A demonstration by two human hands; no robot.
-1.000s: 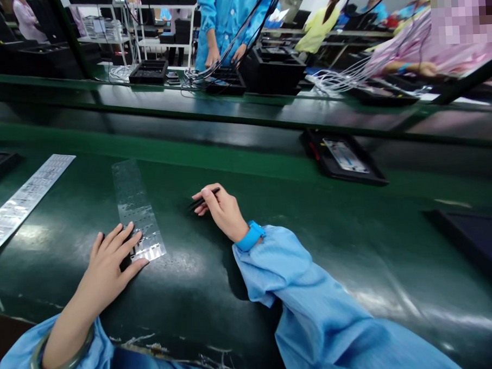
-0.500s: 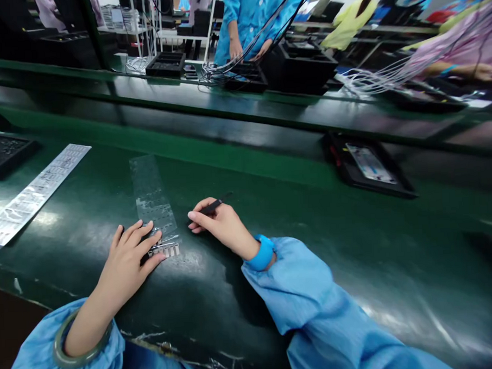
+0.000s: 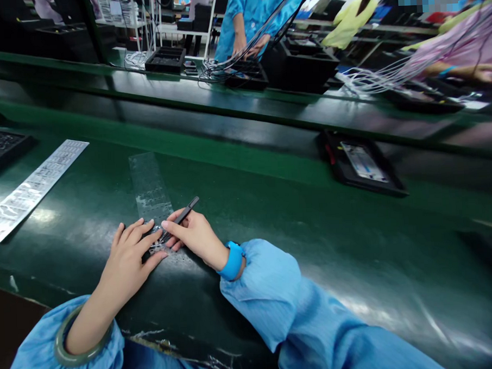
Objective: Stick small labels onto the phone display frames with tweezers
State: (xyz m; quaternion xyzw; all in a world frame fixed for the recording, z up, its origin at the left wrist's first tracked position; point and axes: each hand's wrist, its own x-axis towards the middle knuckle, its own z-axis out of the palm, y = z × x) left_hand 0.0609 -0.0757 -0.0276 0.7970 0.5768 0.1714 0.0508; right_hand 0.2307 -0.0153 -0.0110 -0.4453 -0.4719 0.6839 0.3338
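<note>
A clear plastic sheet [image 3: 148, 180] with rows of small marks lies on the green bench. Across its near end my left hand [image 3: 129, 257] rests palm down, fingers spread, pressing the sheet to the surface. My right hand [image 3: 193, 233] pinches dark tweezers [image 3: 187, 210], whose upper end rises past the fingers. The tips point down to the sheet's near end, close to my left fingertips. Small metallic pieces there are mostly covered by both hands, and I cannot tell whether the tweezers grip one.
A white printed strip of small parts [image 3: 34, 188] lies at left, near a black tray [image 3: 3, 149]. A black tray with a pale insert [image 3: 363, 163] stands at right. Beyond the raised ledge [image 3: 185, 103], a co-worker's hands [image 3: 244, 46] work among cables and black boxes.
My right hand has moved left and slightly down, bringing the tweezers from beside the sheet to its near end. My left hand has stayed in place.
</note>
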